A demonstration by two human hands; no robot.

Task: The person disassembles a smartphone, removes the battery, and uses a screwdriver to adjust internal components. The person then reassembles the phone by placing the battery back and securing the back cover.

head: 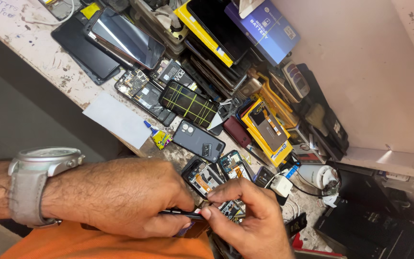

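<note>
Head view: both hands meet low in the picture over the person's lap. The left hand [120,196], with a grey watch [37,180] on its wrist, is closed around a thin dark phone [180,214] held edge-on, its knuckles covering most of it. The right hand [250,216] comes in from the other side, thumb and forefinger pinched together on the near end of that same phone, so the two hands nearly touch.

To do this well, I judge the left hand should keep the phone steady and level while the right works with small pressure at the edge only; a slim body like this will likely flex or slip if squeezed hard in the middle.

The phone lies between the two hands, under the left fingers and right at the right fingertips. Just beyond the right hand, on the worn bench [49,52], sit opened phones with bare circuit boards [204,175]. Farther from both hands lie a grey phone back [198,140], a small glue tube [158,136], a white card [117,119] and a blue box [264,26].
</note>
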